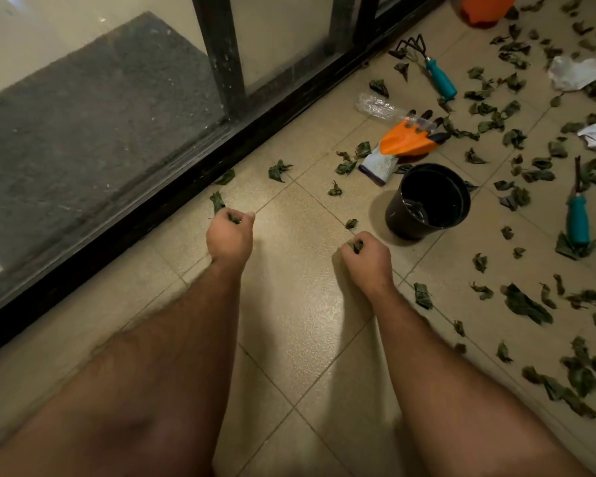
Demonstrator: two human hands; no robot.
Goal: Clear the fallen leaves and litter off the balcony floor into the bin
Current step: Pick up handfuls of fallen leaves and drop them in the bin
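Note:
Dry green leaves (527, 304) lie scattered over the beige tiled floor (296, 304), thickest at the right. A black bin (427, 201) stands upright on the tiles just beyond my right hand. My left hand (229, 235) is curled round a few leaves near the door track, with another leaf (216, 201) lying just beyond it. My right hand (367, 256) is curled round a small leaf, a short way left of the bin. Crumpled white paper (577, 73) and a clear plastic wrapper (375, 105) lie further out.
An orange and white glove (401, 144), a teal-handled hand rake (437, 75) and a second teal-handled tool (578, 218) lie among the leaves. An orange container (486, 8) stands at the far top. A black sliding-door frame (186, 177) borders the floor on the left.

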